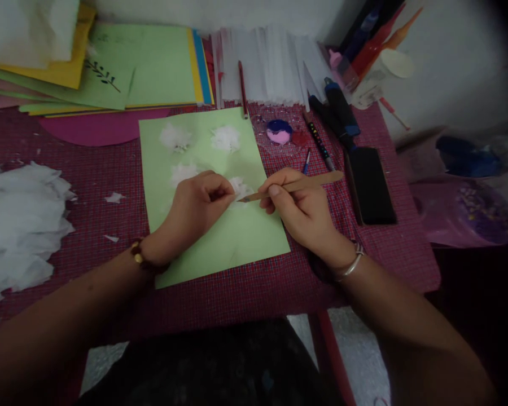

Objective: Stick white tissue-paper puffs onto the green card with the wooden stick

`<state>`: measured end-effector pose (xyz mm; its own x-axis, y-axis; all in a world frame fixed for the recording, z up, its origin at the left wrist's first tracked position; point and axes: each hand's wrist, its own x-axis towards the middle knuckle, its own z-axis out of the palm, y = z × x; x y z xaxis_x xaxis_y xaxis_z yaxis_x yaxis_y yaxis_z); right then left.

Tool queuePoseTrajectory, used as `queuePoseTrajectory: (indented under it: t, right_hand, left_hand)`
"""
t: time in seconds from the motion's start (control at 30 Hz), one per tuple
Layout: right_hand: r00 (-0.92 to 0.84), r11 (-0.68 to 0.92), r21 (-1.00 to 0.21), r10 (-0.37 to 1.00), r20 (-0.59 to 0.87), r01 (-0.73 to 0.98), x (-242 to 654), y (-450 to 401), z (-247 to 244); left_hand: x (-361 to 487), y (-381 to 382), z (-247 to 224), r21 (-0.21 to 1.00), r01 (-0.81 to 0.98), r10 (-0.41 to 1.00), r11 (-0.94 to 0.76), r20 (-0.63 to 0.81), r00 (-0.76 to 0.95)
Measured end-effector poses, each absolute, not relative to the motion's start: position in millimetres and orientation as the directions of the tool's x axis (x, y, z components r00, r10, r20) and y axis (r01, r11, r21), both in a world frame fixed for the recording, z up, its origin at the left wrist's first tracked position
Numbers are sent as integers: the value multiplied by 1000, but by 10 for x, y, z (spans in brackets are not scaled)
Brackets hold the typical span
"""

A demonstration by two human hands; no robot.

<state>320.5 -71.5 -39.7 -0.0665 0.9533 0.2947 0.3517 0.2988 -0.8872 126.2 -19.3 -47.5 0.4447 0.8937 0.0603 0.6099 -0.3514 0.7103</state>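
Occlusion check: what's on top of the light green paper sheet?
At least four frayed white paper tufts on the sheet. The left hand and right hand, the latter holding a tan, wooden-looking stick, overlap it; anything beneath them can't be seen.

Matt green paper sheet (211, 237) on checked woven cloth (97, 163); glossy black phone (370, 183).

The left hand (203, 197) and right hand (298, 208) are bare, and so are both forearms. Round the left wrist sits a bracelet (137, 252) of rounded dark reddish-brown beads with a few gold-coloured ones. The right wrist wears a thin, shiny silver bangle (355, 264). Dark, nearly black clothing (211, 366) covers the lap, faintly mottled, with a small dull blue-grey patch.
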Motion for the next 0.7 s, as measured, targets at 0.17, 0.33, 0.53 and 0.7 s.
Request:
queuePoseTrajectory:
  t: [0.17,0.33,0.53,0.7]
  right_hand:
    - [-129,327,-850,945,300,413,3193,-693,-413]
    - [-164,343,-823,939,301,453,3210,-692,-434]
    - [-267,443,-727,896,354,525,3237,-681,-458]
    - [-391,550,-649,833,390,525,3250,-696,-446]
  left_hand:
    - [1297,-200,-469,739,598,912,-310,53,407]
    - [1268,-192,-503,749,593,924,-295,66,377]
    - [1201,-161,-524,773,570,931,-279,71,359]
    - [1227,-163,-555,756,584,933,-296,96,348]
